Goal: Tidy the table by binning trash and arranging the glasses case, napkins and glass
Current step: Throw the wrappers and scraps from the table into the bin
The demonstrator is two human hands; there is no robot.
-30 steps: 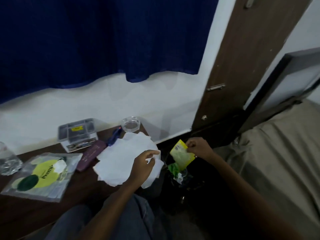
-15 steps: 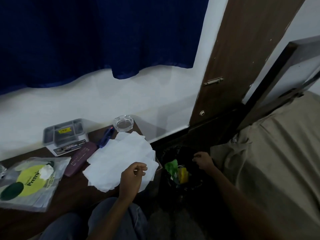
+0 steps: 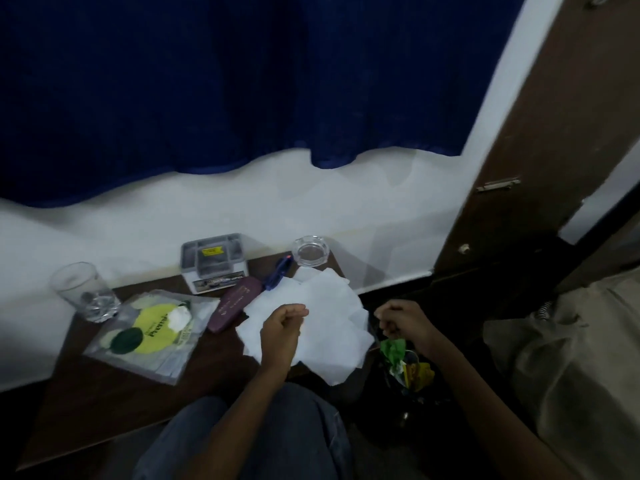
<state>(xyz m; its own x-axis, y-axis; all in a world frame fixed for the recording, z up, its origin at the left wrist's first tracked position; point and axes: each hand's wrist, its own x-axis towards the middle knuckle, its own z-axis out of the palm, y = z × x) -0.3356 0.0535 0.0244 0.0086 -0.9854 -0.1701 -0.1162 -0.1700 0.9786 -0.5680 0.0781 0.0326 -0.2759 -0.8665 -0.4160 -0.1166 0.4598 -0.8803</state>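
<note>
Table [image 3: 104,403]: found cluttered, not yet in order. Noted at the wall side a grey box [image 3: 214,261] and an ashtray [image 3: 310,251]; at the left corner an upright glass [image 3: 83,292]; beside it a clear plastic packet [image 3: 152,327] with a crumpled white wad [image 3: 180,317] on top. Noted a maroon glasses case [image 3: 235,308] lying askew between packet and napkins [image 3: 332,306], touching the loose heap. Heap seen overhanging the right edge, just above the bin [image 3: 433,407].

Left hand [image 3: 280,330]: seen over the napkins, fingers curled, thumb against forefinger; cannot tell whether pinching a sheet. Right hand [image 3: 401,323]: seen over the bin, fingers curled just above a green wrapper [image 3: 393,349]; cannot tell whether gripping it or empty.

Judged step in hand: last of the wrapper drop, napkins next. Confirm release of the wrapper inside the rim before drawing the right hand away. Bring both hands to the heap. Gather from the overhanging side inward, never by one corner, to avoid shedding sheets into the bin. Square the stack flat, clear of the glasses case. Leave wad and packet for a separate pass.
</note>
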